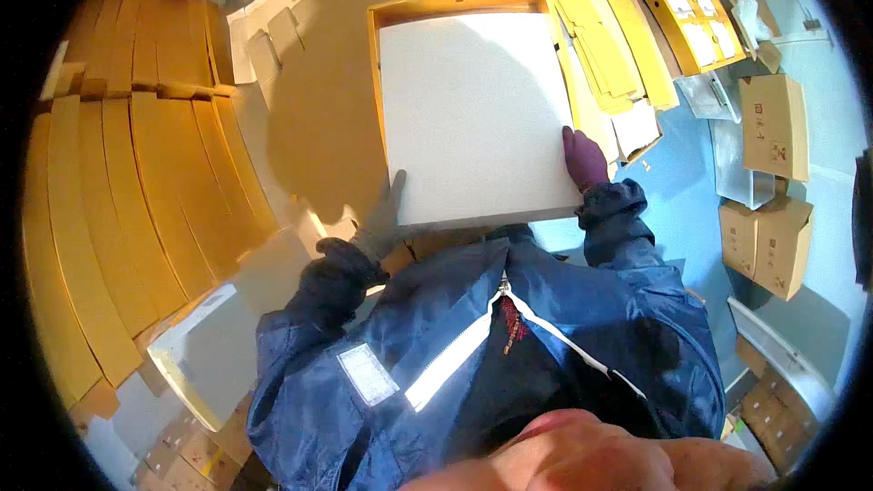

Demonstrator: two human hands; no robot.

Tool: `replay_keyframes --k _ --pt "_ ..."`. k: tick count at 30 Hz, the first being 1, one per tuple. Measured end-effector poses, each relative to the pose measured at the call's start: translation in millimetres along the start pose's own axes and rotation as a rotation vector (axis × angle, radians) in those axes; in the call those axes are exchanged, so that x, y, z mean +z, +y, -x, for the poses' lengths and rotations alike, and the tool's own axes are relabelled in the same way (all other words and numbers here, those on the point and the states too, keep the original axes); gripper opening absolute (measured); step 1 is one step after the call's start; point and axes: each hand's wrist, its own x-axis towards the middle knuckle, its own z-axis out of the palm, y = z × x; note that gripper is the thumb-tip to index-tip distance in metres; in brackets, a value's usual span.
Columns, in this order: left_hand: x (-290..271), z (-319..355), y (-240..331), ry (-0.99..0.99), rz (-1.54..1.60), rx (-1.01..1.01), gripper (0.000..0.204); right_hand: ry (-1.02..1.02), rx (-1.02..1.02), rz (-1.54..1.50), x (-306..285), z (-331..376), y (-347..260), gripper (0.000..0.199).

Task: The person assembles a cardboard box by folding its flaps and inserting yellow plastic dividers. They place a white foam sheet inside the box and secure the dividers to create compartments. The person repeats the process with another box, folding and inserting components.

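I hold a large white flat slab by its near corners, level over an open shallow cardboard box on the table. My left hand, in a grey glove, grips the slab's near left corner. My right hand, in a purple glove, clasps the slab's right edge near the front corner. The slab covers most of the box's inside; only the box's far and left walls show. My dark blue jacket fills the lower middle of the view.
Folded flat cartons stand stacked at the left. Another white slab lies at lower left. Yellow cardboard sheets and a divided tray lie to the right. Brown boxes stand on the blue floor at right.
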Motion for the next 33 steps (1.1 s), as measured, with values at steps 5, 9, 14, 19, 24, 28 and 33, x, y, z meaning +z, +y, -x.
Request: replay_keyframes --k 5,9,14,19,24,28,33 --pt "11.9 5.9 -6.6 0.068 -0.305 0.040 0.102 -0.024 -0.208 0.425 -43.9 16.2 -24.7 0.056" --pt "16.3 -2.0 -5.7 0.212 -0.192 0.030 0.090 -0.307 -0.231 -0.046 -72.5 47.9 -11.4 0.098" --pt "-2.3 -4.5 12.3 0.105 -0.033 -0.058 0.092 -0.317 -0.444 -0.075 -68.1 70.4 11.5 0.118" --pt "-9.4 -6.6 22.2 0.075 -0.027 0.046 0.101 -0.197 -0.430 -0.125 -58.9 67.5 22.4 0.101" --pt "17.2 -13.6 8.8 0.055 -0.172 -0.109 0.083 -0.138 -0.414 -0.229 -50.2 63.2 32.3 0.085" --pt "46.0 -12.5 6.2 0.233 -0.421 -0.010 0.076 -0.049 -0.419 -0.062 -26.9 63.7 35.2 0.084" --pt "57.7 -5.9 29.5 0.263 -0.463 -0.094 0.079 0.043 -0.503 0.242 -21.9 72.0 34.3 0.083"
